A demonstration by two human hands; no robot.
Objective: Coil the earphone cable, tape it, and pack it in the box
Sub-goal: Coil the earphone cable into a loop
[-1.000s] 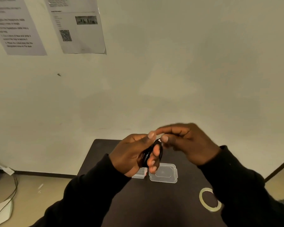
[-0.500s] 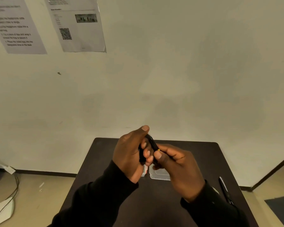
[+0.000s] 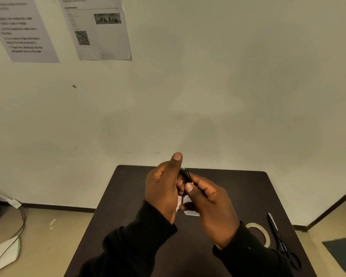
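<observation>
Both hands meet above the dark table (image 3: 128,216). My left hand (image 3: 162,186) grips a coil of black earphone cable (image 3: 185,173), thumb raised above it. My right hand (image 3: 210,206) pinches the same coil from the right, thumb pressed on it beside a small yellow spot. Most of the coil is hidden between the fingers. Under the hands lies a clear plastic box (image 3: 190,211), largely covered; a pale strip at my left palm's edge could be its lid or tape, I cannot tell which.
A roll of pale tape (image 3: 265,232) lies flat at the right, partly under my right sleeve. Black scissors (image 3: 278,234) lie beside it near the table's right edge. Printed sheets (image 3: 100,31) hang on the wall. Cables run along the floor at the left.
A second ago my right hand pinched the coil from above at the top; it has dropped lower and closer, thumb now on the coil's right side. The view tilted, bringing the scissors into sight.
</observation>
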